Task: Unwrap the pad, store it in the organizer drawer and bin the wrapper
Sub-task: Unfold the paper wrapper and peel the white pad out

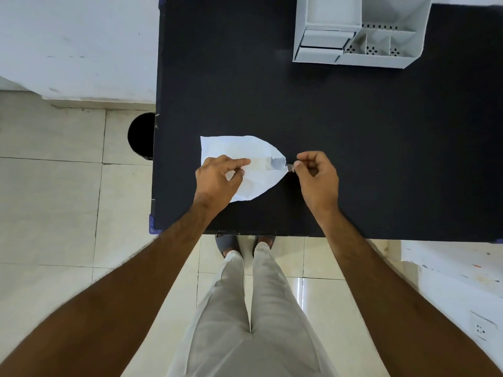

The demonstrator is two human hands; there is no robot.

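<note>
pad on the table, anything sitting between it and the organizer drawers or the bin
Nothing visible does. The black table is bare between the wrapped pad and the grey organizer at the far right. The black bin stands on the floor just off the table's left edge.

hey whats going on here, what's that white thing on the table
A person stands at a black table, working open a white wrapped pad. The left hand pins the packet down while the right hand pinches a small tab at its pointed end. The pad is not yet out. A grey organizer sits at the far right of the table, and a black bin stands on the floor by the table's left edge.
</note>
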